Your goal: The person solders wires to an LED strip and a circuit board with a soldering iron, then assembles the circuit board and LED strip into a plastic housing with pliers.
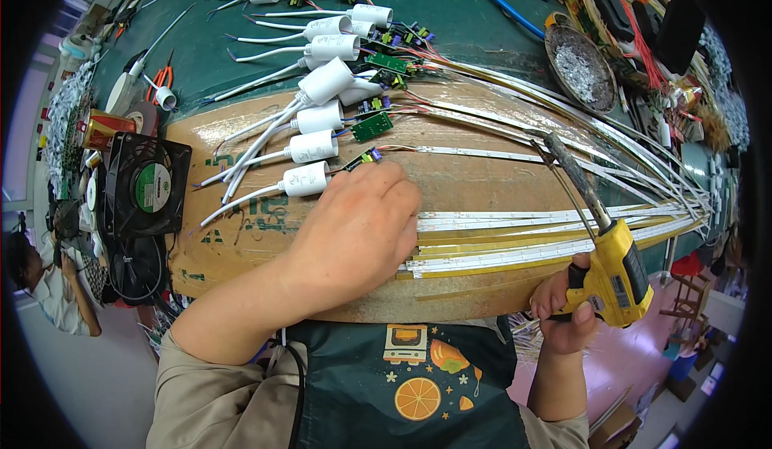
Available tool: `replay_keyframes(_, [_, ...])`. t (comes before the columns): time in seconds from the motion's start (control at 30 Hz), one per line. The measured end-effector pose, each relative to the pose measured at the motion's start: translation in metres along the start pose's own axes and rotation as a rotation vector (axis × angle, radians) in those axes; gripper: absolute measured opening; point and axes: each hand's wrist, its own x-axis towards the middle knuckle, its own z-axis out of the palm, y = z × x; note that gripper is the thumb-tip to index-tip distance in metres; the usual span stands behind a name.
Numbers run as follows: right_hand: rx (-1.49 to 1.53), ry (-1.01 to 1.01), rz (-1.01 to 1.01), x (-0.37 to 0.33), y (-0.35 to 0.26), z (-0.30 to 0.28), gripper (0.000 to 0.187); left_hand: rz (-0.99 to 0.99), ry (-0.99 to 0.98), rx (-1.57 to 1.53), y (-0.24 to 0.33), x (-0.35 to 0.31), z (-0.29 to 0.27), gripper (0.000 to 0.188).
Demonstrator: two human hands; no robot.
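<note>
My right hand (pixel 567 308) grips a yellow-and-black soldering gun (pixel 618 280). Its dark barrel points up and away, with a thin wire guide beside it, over the LED strips. My left hand (pixel 358 224) is closed, knuckles up, at the left ends of a row of white LED strips (pixel 498 260). Whatever its fingers pinch is hidden beneath them. Just beyond those fingers lies a small circuit board (pixel 362 159), beside a white cylindrical housing (pixel 305 179) with a white cable. A strip (pixel 482 154) runs right from that board.
Several more white housings (pixel 334 47) with green boards (pixel 372 126) lie farther back. On the left stands a black fan (pixel 149 185). Blue-handled pliers (pixel 515 10) and a round pan of silvery bits (pixel 579 71) sit at the back right. Cardboard (pixel 241 248) covers the near table.
</note>
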Motion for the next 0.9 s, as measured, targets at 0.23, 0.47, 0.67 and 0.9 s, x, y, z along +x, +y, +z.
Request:
replay_keyframes(0.23, [0.027,-0.030,0.010,0.001,0.000,-0.001,0.066,0.002,0.006,0.003,0.000,-0.002,0.000,0.012])
replay_keyframes(0.47, [0.050,-0.030,0.005,0.001,0.000,-0.005,0.068,0.022,0.005,0.064,0.016,-0.007,-0.032,0.030])
replay_keyframes(0.67, [0.049,-0.054,0.027,0.001,0.001,-0.009,0.068,-0.130,-0.165,0.306,0.019,-0.035,-0.046,0.042])
replay_keyframes(0.9, [0.013,-0.083,-0.063,0.000,0.004,-0.008,0.067,-0.009,0.066,0.282,0.003,-0.016,-0.052,0.033])
